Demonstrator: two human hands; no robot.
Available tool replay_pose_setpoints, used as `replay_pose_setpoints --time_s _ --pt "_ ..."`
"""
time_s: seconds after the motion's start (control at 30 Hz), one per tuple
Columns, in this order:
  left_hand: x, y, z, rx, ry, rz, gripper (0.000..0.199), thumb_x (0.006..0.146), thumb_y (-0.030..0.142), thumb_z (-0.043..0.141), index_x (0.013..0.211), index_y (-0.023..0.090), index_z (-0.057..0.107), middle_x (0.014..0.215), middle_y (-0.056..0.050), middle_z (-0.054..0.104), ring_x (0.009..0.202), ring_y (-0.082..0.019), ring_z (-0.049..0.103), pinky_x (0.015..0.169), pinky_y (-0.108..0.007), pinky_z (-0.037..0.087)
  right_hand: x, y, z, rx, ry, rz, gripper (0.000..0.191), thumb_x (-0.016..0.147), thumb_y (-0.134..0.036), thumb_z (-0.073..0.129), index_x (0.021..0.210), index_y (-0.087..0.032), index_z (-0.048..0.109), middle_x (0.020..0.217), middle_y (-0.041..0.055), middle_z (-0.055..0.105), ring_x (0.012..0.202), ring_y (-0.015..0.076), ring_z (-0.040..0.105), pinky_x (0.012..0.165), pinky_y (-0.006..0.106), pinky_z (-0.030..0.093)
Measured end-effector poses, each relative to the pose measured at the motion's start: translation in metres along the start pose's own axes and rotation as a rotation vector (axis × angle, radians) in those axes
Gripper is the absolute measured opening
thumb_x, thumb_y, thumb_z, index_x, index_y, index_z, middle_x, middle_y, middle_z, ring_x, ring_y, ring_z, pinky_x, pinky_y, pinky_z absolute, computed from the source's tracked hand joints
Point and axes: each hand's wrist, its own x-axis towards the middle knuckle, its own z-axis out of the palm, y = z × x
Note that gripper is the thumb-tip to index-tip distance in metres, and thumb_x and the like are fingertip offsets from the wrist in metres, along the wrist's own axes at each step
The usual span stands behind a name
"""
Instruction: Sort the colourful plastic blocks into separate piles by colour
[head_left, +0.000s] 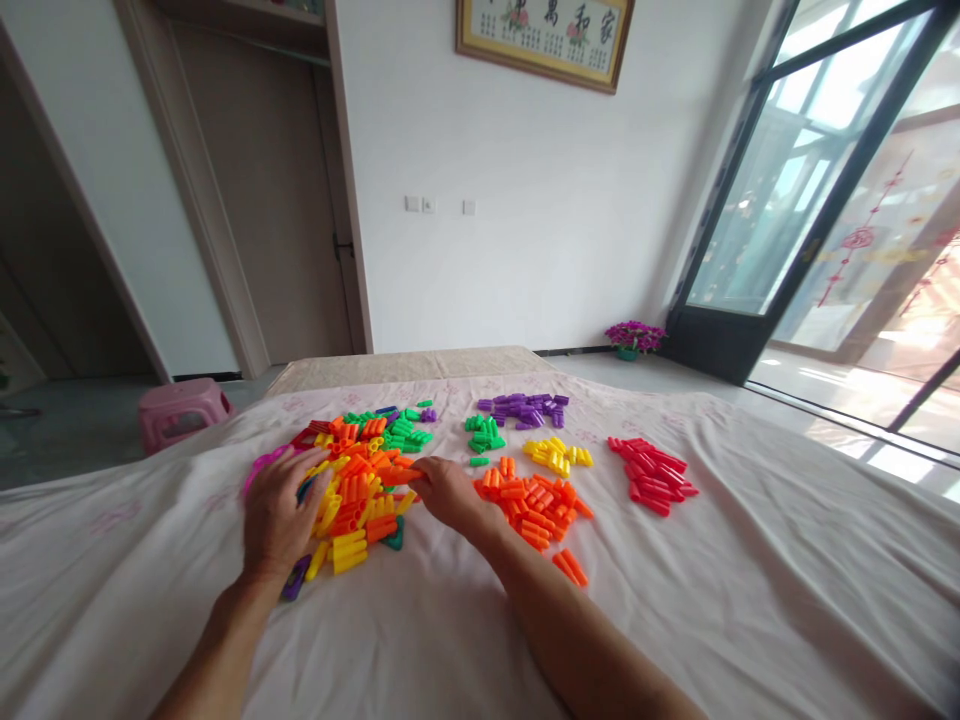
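– What is seen at the far left?
– A pink stool [184, 412] is seen beside the cloth [465, 620], on which the plastic pieces are spread.

– And next?
– The left hand [279, 520] is laid at the left edge of a mixed pile [356, 490], with magenta pieces [262, 466] seen just beyond it. Its fingers are curved over the pile; whether anything is gripped by them cannot be told. By the wrist, a dark purple piece [296, 578] can be seen.

– What is contained in the pile?
– Orange and yellow pieces are mostly shown, with green ones at the far side. A yellow piece [349, 552] is placed at the near edge.

– Is anything held at its right side?
– Yes, an orange piece [397, 475] is pinched in the narrowed fingers of the right hand [450, 495], over the right edge of the pile.

– How are the remaining pieces arranged?
– They are grouped by color. A green group [486, 434] is followed by a purple group [529, 409] farther back, and an orange group [536, 505] is spread nearer, just beyond the right forearm. A yellow group [556, 456] is set behind the orange one, and a red group [651, 475] is placed farthest right. Behind it, magenta flowers [636, 337] are stood on the floor near a glass door [757, 190].
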Motion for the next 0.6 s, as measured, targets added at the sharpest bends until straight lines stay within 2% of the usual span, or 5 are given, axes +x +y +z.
replay_pose_setpoints --time_s 0.1,0.2,0.33,0.47,0.6 --pt "0.001 0.028 0.006 -0.058 -0.106 0.102 0.051 0.099 0.052 0.043 0.126 0.021 0.073 0.136 -0.013 0.072 0.141 -0.032 0.053 0.124 -0.049 0.028 0.000 -0.002 -0.009 0.072 -0.047 -0.006 0.019 0.093 -0.020 0.060 0.101 -0.018 0.077 0.089 0.0022 0.075 0.082 0.0154 0.066 0.071 0.022 0.042" --pt "-0.003 0.044 0.016 -0.126 -0.206 0.122 0.048 0.100 0.053 0.044 0.119 0.022 0.076 0.126 -0.011 0.078 0.125 -0.029 0.065 0.126 -0.051 0.023 -0.002 -0.005 -0.013 0.157 -0.097 -0.039 0.013 0.090 -0.022 0.065 0.096 -0.017 0.076 0.078 -0.0017 0.070 0.070 0.0117 0.059 0.064 0.021 0.037" --pt "-0.009 0.046 0.026 -0.200 -0.165 0.092 0.049 0.099 0.058 0.046 0.106 0.022 0.079 0.112 -0.008 0.082 0.108 -0.027 0.071 0.124 -0.049 0.028 -0.003 -0.008 -0.026 0.175 -0.126 -0.054 0.012 0.091 -0.020 0.065 0.094 -0.017 0.076 0.079 -0.0015 0.070 0.071 0.0116 0.060 0.063 0.020 0.037" --pt "-0.011 0.042 0.029 -0.216 -0.093 0.126 0.045 0.098 0.058 0.050 0.101 0.023 0.079 0.108 -0.006 0.083 0.102 -0.026 0.073 0.120 -0.047 0.035 -0.006 -0.002 -0.065 0.053 -0.119 0.017 0.018 0.092 -0.021 0.063 0.101 -0.018 0.079 0.089 0.0030 0.076 0.079 0.0148 0.066 0.067 0.021 0.040" --pt "-0.014 0.051 0.029 -0.222 -0.124 0.182 0.041 0.100 0.052 0.050 0.104 0.024 0.079 0.111 -0.005 0.083 0.101 -0.024 0.075 0.119 -0.047 0.035 -0.017 0.017 -0.109 -0.210 -0.151 0.126 0.018 0.091 -0.024 0.064 0.096 -0.018 0.081 0.094 0.0074 0.078 0.086 0.0186 0.069 0.068 0.024 0.041"
